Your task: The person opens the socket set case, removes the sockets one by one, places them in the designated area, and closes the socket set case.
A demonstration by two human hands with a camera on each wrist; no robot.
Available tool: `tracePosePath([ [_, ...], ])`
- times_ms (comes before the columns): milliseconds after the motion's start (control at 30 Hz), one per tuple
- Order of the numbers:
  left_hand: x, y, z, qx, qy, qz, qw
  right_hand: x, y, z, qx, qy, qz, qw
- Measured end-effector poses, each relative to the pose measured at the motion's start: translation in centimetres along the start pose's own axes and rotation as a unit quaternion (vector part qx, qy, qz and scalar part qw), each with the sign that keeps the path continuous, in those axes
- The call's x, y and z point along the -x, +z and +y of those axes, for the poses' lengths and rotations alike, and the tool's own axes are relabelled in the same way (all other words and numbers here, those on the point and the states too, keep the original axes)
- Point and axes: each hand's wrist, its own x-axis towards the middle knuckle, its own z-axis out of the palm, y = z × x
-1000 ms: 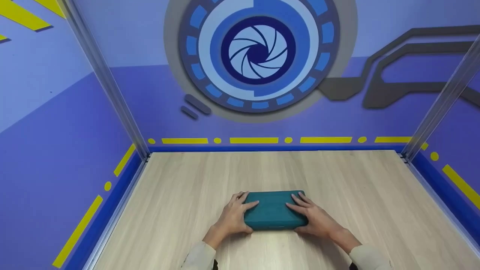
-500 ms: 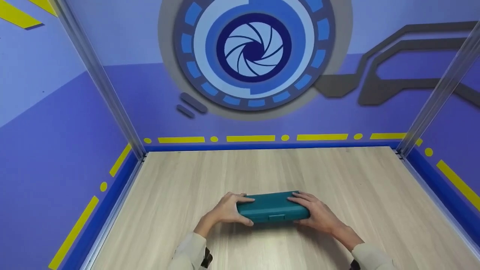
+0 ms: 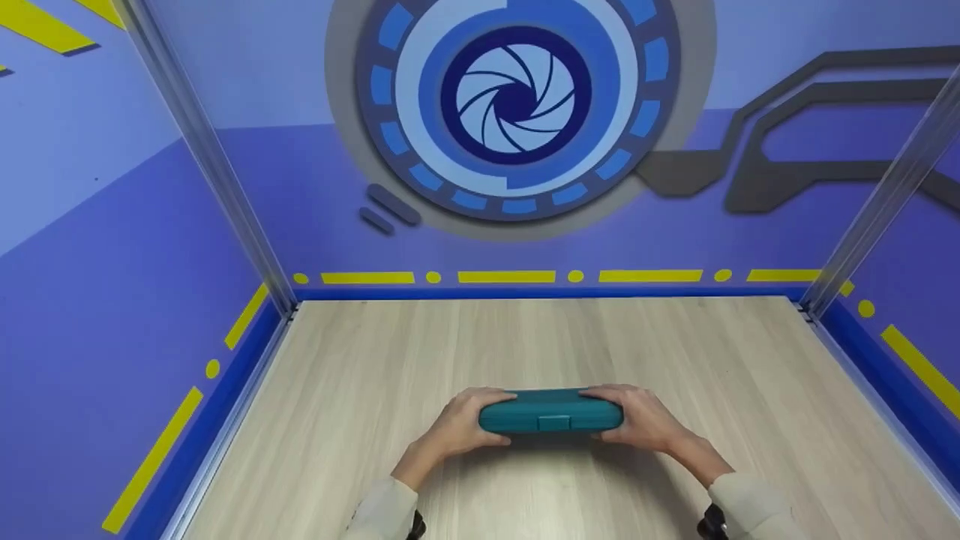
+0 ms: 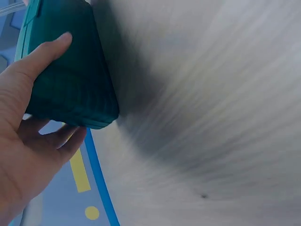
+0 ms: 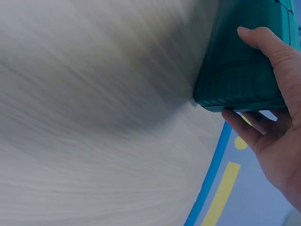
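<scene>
A teal plastic case [image 3: 551, 411] with a small front latch [image 3: 555, 423] is held between both hands, its latch side tilted up toward me. My left hand [image 3: 463, 421] grips the left end, and my right hand [image 3: 646, 417] grips the right end. In the left wrist view the thumb presses the underside of the case [image 4: 70, 80], while the other fingers lie along its end. The right wrist view shows the same kind of grip on the case [image 5: 240, 70]. A shadow falls beneath it on the table. Whether its far edge touches the table I cannot tell.
The pale wooden table [image 3: 375, 360] stretches around the hands. A blue back wall [image 3: 285, 187] with a round printed emblem closes off the far side. Blue side walls and metal corner posts [image 3: 217, 165] stand left and right.
The case lay flat with its top facing up a second ago. Both hands have raised and tilted its near side, so the latch side now faces me. Thumbs have moved underneath.
</scene>
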Motion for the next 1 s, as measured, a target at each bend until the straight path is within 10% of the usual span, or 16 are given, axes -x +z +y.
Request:
tracePosePath([
  [700,-0.9,-1.2,0.3,0.058,-0.03,-0.016,0.9977,-0.5,0.6,-1.8,-0.028,-0.003,0.048,0.998],
  [1000,-1.2,-1.2,0.3,0.061,-0.043,-0.019,0.997,-0.3,1.4,-3.2,0.045,-0.064,0.119,0.99],
])
